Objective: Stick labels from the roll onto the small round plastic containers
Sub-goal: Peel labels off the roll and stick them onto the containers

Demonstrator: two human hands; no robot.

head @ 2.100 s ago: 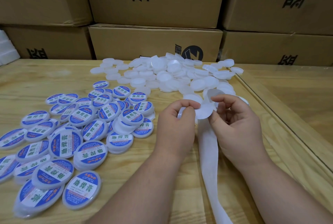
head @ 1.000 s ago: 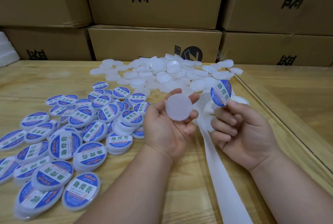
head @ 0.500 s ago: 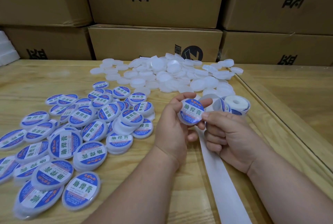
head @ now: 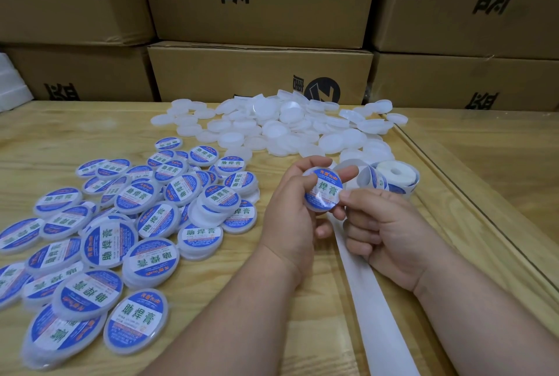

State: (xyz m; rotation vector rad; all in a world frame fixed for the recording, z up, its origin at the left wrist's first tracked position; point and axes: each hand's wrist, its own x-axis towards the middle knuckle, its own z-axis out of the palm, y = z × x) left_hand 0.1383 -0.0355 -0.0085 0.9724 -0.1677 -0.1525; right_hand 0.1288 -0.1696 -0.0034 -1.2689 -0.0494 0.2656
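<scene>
Boxes: stacked brown cardboard boxes [head: 260, 73] with black printing stand in a wall along the far edge of the table.
Table: a light wooden table [head: 75, 139] carries everything; a raised strip runs along its right side.
Labelled pile: a wide spread of small round containers [head: 145, 215] with blue and white labels covers the left half of the table, many overlapping.
Plain pile: a heap of white round containers without labels [head: 281, 127] lies at the far middle of the table, just in front of the boxes.
Backing strip: a long white strip of bare backing paper [head: 372, 300] runs from under the hands down towards the near edge.
Label roll: the roll [head: 393, 177] lies flat just beyond the right hand, with blue labels showing on its outer turn.
Left hand: the left hand [head: 290, 215] grips one container, thumb on its front and fingers curled behind.
Right hand: the right hand [head: 384, 227] is curled, its thumb and forefinger pinching the right edge of the same container.
Held container: the container [head: 323, 194] sits above the table between both hands, its blue label facing up.
</scene>
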